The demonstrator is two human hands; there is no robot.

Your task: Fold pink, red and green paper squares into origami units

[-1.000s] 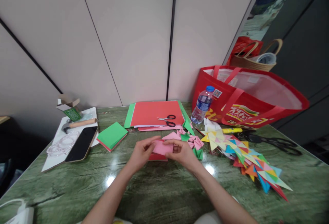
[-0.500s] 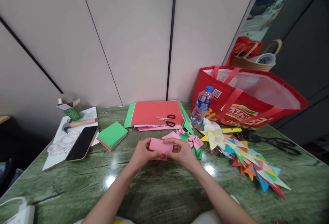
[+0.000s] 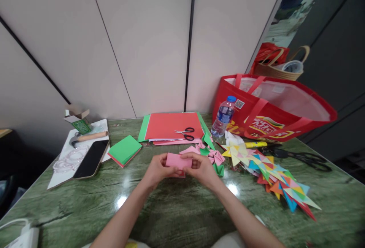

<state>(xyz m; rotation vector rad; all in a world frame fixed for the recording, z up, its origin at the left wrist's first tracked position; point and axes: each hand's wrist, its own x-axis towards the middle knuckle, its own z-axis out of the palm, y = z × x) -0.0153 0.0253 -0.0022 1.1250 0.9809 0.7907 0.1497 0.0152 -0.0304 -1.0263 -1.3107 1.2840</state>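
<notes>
The pink paper (image 3: 177, 160) lies between left hand (image 3: 155, 169) and right hand (image 3: 204, 169) over the worktop (image 3: 173, 210), long axis left to right; both hands' fingers (image 3: 196, 157) pinch its ends, neither nearer.

Btw. the L hand (image 3: 156, 169) and the green paper stack (image 3: 124, 150), a strip of table (image 3: 91, 206) is free for passing; the near L is open also. Far ctr., the sheet pile (image 3: 168, 124) w/ scissors (image 3: 188, 137) obstructs. To the R, folded pieces (image 3: 218, 158) lie just beside the R hand (image 3: 203, 168); farther, an upright bottle (image 3: 224, 118) stands before the red bag (image 3: 269, 122).
</notes>
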